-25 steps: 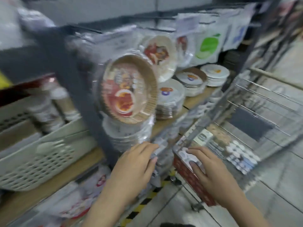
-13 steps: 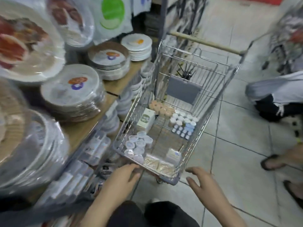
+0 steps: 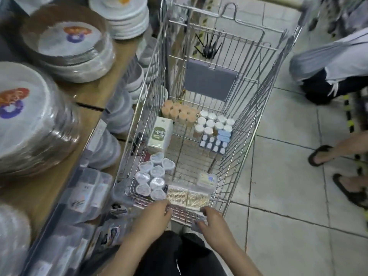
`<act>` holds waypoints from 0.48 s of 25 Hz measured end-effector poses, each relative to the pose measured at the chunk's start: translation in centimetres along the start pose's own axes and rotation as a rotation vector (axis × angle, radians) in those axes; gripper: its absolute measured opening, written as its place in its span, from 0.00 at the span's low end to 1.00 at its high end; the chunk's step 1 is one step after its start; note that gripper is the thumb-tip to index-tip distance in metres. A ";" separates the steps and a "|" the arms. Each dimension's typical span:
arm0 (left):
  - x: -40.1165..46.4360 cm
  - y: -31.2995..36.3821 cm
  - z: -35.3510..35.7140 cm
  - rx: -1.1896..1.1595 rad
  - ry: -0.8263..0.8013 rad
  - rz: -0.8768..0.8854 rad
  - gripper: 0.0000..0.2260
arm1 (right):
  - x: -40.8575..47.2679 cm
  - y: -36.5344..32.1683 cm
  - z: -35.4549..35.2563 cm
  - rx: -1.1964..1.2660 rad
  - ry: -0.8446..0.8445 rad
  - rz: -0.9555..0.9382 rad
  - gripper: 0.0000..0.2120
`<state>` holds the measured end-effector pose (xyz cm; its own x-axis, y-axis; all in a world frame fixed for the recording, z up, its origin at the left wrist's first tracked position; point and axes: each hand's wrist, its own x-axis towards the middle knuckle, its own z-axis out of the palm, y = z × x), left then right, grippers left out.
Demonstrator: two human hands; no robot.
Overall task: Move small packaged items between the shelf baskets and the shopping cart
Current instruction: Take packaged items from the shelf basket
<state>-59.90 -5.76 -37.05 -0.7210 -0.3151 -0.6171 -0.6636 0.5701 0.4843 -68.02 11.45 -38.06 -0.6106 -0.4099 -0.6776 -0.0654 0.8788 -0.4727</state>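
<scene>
A shopper's left hand (image 3: 154,217) and right hand (image 3: 211,221) are reaching the near end of the shopping cart (image 3: 242,124), fingers curling over a flat patterned pack (image 3: 180,213) lying crosswise there; whether they are gripping it is unclear. Swab packs (image 3: 188,195) are lying just beyond, nearer the right hand.
</scene>
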 end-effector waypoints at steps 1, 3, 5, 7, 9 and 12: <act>1.4 -0.4 0.7 -0.007 -0.014 -0.013 0.13 | 1.3 0.2 0.6 0.001 -0.013 0.039 0.19; 3.9 -1.2 1.9 -0.002 -0.042 -0.036 0.13 | 3.9 0.7 1.8 -0.006 -0.033 0.109 0.20; 6.1 -1.9 3.4 0.049 -0.080 -0.059 0.12 | 6.4 1.1 3.1 -0.001 -0.047 0.153 0.22; 7.9 -2.6 4.4 0.132 -0.099 -0.079 0.11 | 8.6 1.5 4.4 0.024 -0.055 0.205 0.25; 10.0 -3.5 5.4 0.136 -0.104 -0.103 0.11 | 10.7 2.2 5.5 0.070 -0.052 0.293 0.26; 13.5 -4.0 6.6 0.021 -0.113 -0.165 0.14 | 13.2 3.4 6.7 0.164 -0.031 0.432 0.27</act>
<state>-65.68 -7.33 -51.42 -0.5748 -0.3191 -0.7536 -0.7660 0.5339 0.3582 -71.05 7.39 -52.41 -0.5303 -0.0242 -0.8474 0.3171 0.9213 -0.2248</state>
